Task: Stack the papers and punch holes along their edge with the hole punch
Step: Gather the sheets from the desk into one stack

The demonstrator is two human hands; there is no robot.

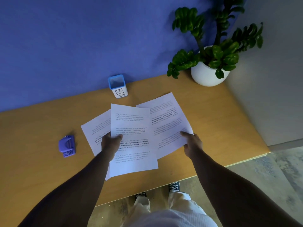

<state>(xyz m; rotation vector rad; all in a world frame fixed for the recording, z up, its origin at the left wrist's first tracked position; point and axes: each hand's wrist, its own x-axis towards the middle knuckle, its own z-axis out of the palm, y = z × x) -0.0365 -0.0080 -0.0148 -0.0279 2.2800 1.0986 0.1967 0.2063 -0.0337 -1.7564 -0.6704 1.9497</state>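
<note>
Three printed white sheets lie fanned out on the wooden desk [205, 115]. The middle sheet [132, 128] overlaps the left sheet [95, 128] and the right sheet [168, 115]. My left hand [110, 142] pinches the left edge of the middle sheet, thumb on top. My right hand [192, 144] grips the near corner of the right sheet, thumb on top and fingers under it. The blue hole punch [67, 146] sits alone on the desk, to the left of the papers and apart from both hands.
A blue-rimmed white cup marked "BIN" [118, 86] stands behind the papers by the blue wall. A potted plant in a white pot [208, 72] fills the back right corner. The desk's near edge runs diagonally above my shoes [173, 185].
</note>
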